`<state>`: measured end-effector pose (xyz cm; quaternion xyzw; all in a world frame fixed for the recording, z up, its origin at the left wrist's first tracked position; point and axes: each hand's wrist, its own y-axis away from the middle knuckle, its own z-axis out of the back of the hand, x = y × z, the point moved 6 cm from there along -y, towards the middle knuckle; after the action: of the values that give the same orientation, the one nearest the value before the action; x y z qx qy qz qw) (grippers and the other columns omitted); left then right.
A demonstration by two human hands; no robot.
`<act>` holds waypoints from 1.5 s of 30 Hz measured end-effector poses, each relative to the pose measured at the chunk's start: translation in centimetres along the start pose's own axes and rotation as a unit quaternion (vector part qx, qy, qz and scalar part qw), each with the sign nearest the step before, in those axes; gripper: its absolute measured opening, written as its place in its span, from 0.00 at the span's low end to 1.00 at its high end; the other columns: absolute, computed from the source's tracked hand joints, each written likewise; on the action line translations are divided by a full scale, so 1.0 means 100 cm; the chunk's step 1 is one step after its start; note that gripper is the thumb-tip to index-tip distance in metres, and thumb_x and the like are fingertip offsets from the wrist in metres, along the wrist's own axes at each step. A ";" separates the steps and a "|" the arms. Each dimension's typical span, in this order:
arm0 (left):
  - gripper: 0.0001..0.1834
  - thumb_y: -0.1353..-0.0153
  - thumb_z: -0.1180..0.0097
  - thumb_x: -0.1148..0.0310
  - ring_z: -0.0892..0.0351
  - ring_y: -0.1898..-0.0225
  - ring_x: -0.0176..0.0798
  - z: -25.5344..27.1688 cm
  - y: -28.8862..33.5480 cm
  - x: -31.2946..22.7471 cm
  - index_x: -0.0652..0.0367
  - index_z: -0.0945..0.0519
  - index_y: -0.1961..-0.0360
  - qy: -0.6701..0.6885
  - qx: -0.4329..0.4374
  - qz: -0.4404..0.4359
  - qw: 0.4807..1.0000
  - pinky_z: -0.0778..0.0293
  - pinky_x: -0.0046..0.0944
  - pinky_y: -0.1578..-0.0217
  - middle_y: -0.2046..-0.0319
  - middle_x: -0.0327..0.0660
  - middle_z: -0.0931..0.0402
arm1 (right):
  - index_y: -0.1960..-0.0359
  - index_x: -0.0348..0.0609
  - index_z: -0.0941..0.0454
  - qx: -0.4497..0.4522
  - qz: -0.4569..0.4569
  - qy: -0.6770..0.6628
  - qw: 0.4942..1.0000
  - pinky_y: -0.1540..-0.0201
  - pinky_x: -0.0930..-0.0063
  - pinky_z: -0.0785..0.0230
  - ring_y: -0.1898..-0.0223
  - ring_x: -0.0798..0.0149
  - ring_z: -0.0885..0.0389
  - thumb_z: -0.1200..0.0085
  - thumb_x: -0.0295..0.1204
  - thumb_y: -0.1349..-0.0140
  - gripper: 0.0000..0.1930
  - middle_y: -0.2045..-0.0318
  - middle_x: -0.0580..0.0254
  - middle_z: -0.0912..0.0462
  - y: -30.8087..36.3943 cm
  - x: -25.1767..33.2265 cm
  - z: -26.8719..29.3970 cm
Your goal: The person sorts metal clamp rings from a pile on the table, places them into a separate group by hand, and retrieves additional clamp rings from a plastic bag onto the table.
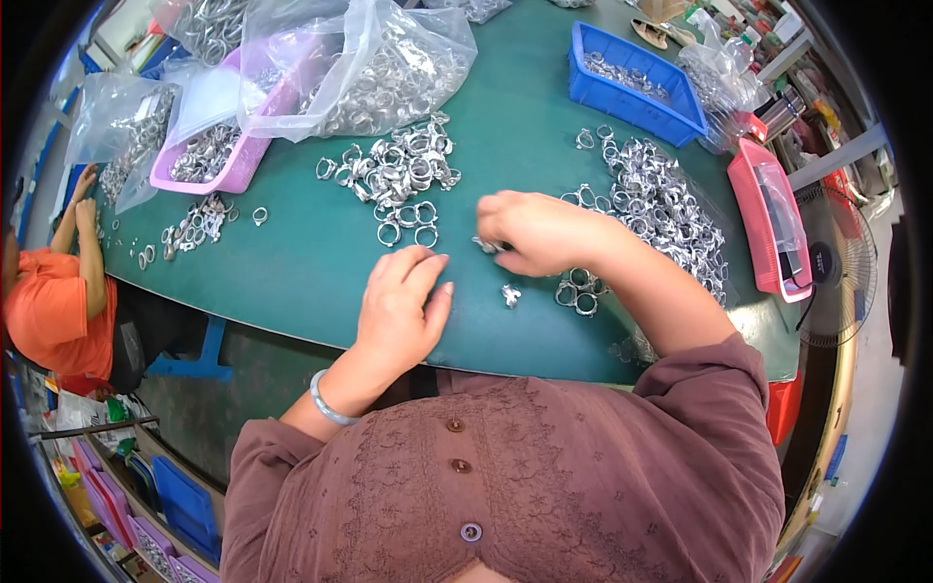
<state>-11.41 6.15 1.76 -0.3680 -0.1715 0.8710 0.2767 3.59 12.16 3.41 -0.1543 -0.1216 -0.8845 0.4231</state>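
My right hand (544, 233) is above the middle of the green table, its thumb and fingers pinched on a small silvery metal ring (485, 244), which is partly covered by the fingertips. My left hand (401, 309) is near the table's front edge, fingers stretched and thumb apart, with nothing visible in it. Just beyond its fingertips are a few rings (426, 235) at the near end of a pile of rings (398, 165). A single metal piece (510, 295) lies below my right hand. Beneath and beyond my right forearm spreads a larger heap of rings (661, 199).
A blue basket (637, 107) of metal pieces stands at the back right, a pink basket (758, 219) beside a fan (836, 262) at the right. Back left are a clear bag of rings (389, 83) and a pinkish-purple basket (238, 175). A co-worker in orange (58, 311) sits far left.
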 end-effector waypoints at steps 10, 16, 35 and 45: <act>0.14 0.51 0.39 0.76 0.26 0.59 0.50 0.003 0.000 0.004 0.63 0.21 0.60 -0.017 -0.004 0.022 1.000 0.29 0.44 0.57 0.60 0.46 0.25 | 0.68 0.39 0.22 -0.159 -0.028 -0.027 0.986 0.55 0.59 0.29 0.57 0.48 0.23 0.39 0.38 0.49 0.14 0.65 0.52 0.23 -0.037 0.011 -0.004; 0.13 0.50 0.39 0.75 0.26 0.59 0.50 0.018 0.007 0.016 0.63 0.21 0.61 -0.047 -0.022 0.038 0.998 0.29 0.43 0.57 0.60 0.46 0.25 | 0.67 0.42 0.21 -0.086 -0.061 -0.003 0.994 0.57 0.58 0.31 0.59 0.50 0.25 0.39 0.36 0.48 0.12 0.68 0.55 0.25 -0.032 0.008 -0.009; 0.20 0.51 0.39 0.70 0.31 0.50 0.50 -0.005 -0.008 0.003 0.60 0.23 0.55 -0.050 0.073 0.024 0.996 0.38 0.48 0.48 0.53 0.45 0.28 | 0.69 0.43 0.19 0.092 -0.002 0.015 0.996 0.53 0.58 0.30 0.56 0.50 0.23 0.42 0.33 0.50 0.09 0.65 0.54 0.22 -0.009 0.009 0.002; 0.23 0.47 0.42 0.71 0.34 0.45 0.51 -0.031 -0.017 -0.022 0.60 0.27 0.47 0.017 0.173 -0.046 0.984 0.40 0.50 0.44 0.48 0.47 0.30 | 0.64 0.40 0.23 -0.221 -0.067 -0.023 0.973 0.57 0.60 0.30 0.60 0.50 0.23 0.39 0.32 0.49 0.13 0.62 0.54 0.23 -0.045 -0.035 0.010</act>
<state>-7.26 6.43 1.79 -0.3215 -0.0303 0.8674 0.3785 2.26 17.76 2.60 -0.2558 0.0573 -0.9119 0.3157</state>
